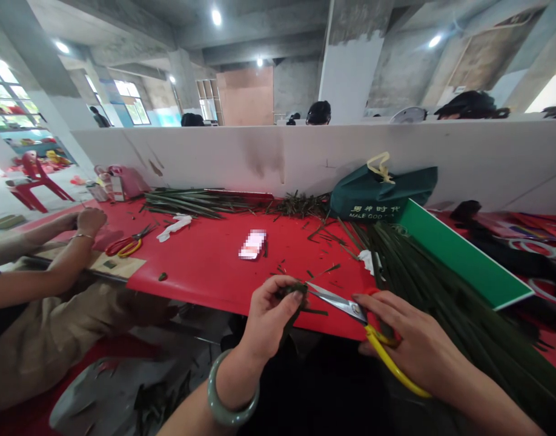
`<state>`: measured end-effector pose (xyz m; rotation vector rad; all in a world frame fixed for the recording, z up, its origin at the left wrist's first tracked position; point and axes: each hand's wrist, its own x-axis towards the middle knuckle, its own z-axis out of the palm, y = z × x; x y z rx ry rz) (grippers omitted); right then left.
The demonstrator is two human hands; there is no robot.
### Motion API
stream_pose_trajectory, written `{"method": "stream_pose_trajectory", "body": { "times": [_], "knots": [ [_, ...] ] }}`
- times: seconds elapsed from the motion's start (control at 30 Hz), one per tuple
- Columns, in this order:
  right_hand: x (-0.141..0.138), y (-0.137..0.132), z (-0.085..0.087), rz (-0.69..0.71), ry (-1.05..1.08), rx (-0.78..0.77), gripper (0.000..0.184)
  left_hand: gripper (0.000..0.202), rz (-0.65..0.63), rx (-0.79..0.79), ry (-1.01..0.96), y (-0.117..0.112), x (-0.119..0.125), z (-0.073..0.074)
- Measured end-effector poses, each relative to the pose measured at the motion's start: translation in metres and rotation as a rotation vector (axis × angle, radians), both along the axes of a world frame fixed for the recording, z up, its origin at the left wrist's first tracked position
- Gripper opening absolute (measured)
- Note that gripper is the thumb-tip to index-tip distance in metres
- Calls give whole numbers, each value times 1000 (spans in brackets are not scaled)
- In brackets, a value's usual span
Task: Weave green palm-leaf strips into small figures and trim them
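My left hand point(271, 312) pinches a small dark green piece of folded leaf point(297, 292) between thumb and fingers, above the table's front edge. Part of the leaf piece is hidden behind the thumb. In my right hand point(407, 330) is a pair of scissors point(346, 306) with yellow and red handles. The blade tips point left and meet the leaf piece at its right side; whether the blades are apart is hard to make out. Long green leaf strips point(423, 297) lie to the right of my right hand.
A phone point(253, 244) lies on the red table point(205, 242) amid leaf scraps. At left are a co-worker's hands point(91, 221) and another pair of scissors point(131, 241). More leaf strips point(187, 202), a dark green bag point(378, 192) and a green board point(464, 257) stand along the white partition point(205, 157).
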<state>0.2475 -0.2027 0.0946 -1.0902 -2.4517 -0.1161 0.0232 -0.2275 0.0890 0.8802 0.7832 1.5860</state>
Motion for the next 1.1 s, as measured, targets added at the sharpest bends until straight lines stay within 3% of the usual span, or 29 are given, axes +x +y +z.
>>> {"method": "stream_pose_trajectory", "body": {
  "times": [0.33, 0.87, 1.1],
  "knots": [
    [2, 0, 2, 26, -50, 23, 45, 16, -9, -3, 109, -4, -2, -3],
    [3, -2, 3, 92, 30, -128, 46, 14, -20, 35, 130, -6, -3, -3],
    [2, -2, -2, 16, 209, -83, 42, 14, -34, 49, 37, -4, -2, -2]
  ]
}}
